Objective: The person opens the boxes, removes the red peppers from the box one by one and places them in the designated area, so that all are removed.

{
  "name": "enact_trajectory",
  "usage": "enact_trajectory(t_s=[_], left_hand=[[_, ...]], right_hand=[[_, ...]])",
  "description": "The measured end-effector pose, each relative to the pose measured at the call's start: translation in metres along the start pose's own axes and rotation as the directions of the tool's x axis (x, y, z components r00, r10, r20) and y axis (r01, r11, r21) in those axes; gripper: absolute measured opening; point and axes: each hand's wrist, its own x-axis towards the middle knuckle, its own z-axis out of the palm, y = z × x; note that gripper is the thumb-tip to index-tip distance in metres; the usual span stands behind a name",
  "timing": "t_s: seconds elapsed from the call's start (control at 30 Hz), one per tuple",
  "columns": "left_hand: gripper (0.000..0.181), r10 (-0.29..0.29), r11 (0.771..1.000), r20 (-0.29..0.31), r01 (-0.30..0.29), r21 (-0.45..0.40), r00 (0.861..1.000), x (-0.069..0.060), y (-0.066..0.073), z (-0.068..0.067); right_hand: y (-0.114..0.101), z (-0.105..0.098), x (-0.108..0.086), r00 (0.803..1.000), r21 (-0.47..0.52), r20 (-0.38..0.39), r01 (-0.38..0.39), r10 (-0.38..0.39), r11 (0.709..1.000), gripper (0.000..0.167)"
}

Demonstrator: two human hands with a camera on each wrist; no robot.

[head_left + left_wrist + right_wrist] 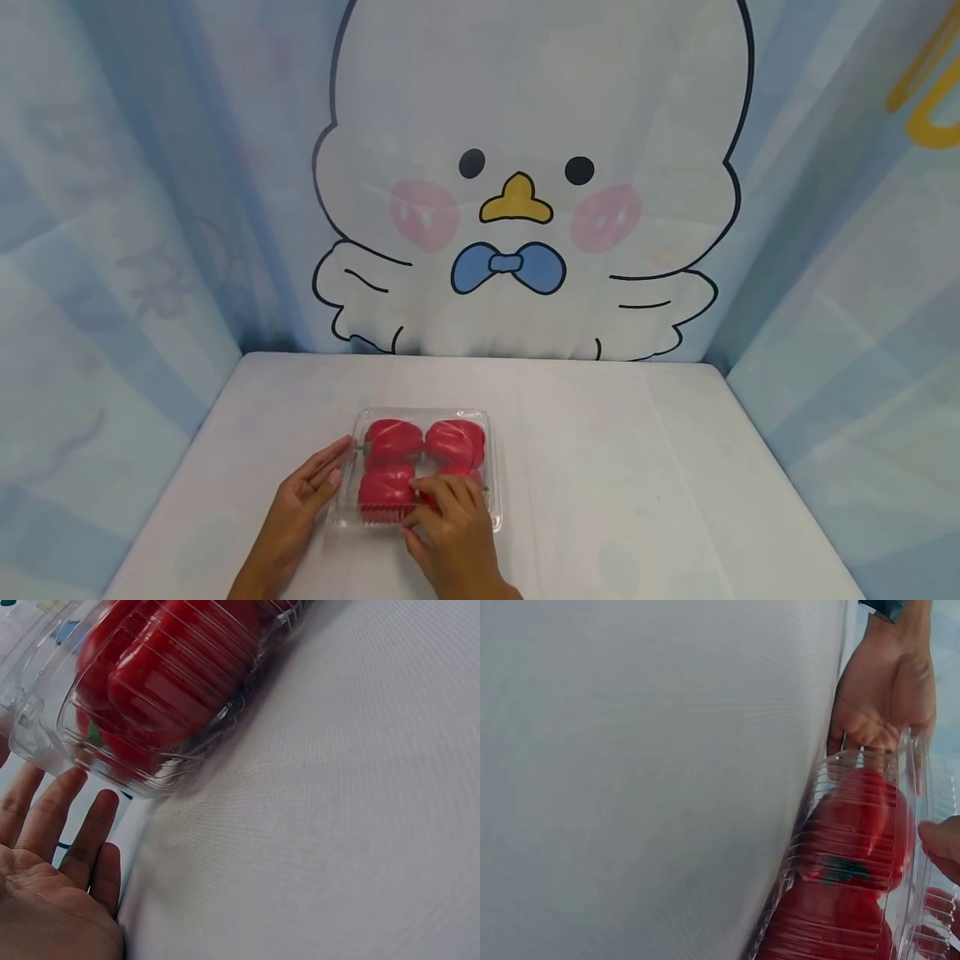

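Note:
A clear plastic clamshell box (420, 414) lies on the white table with several red bell peppers (393, 442) inside. A green stem shows through its wall in both wrist views. My left hand (300, 500) is at the box's left side, fingers fairly straight and fingertips touching the rim; the left wrist view shows its open palm (52, 892). At the front edge, my right hand (457, 525) bends its fingers over the lid and pinches the rim with the thumb (939, 838) from the front. That hand covers part of the front right pepper.
The white tabletop (615, 467) stretches right of the box and behind it. Pale blue curtains (112, 250) enclose the sides, and a printed cartoon bird (525, 100) covers the back curtain.

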Motion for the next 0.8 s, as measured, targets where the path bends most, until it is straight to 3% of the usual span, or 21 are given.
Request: enact_trajectory(t_s=[0.37,0.57,0.8], left_hand=[[0.069,0.009,1.0,-0.003,-0.009,-0.004,1.0,0.0007,-0.0023,0.0005],[0.072,-0.017,1.0,-0.001,0.017,-0.018,1.0,-0.0005,-0.0028,0.0006],[0.067,0.01,0.999,0.018,-0.009,-0.05,1.0,0.0,-0.0016,-0.0003]], right_hand=[[0.0002,-0.0014,0.0009,1.0,-0.061,0.014,0.027,-0.026,0.998,0.027],[0.0014,-0.0003,0.0012,0.998,-0.064,-0.01,0.068,-0.068,0.996,0.024],[0.0012,0.0002,0.0038,0.997,-0.076,-0.014,0.077,-0.079,0.994,0.018]])
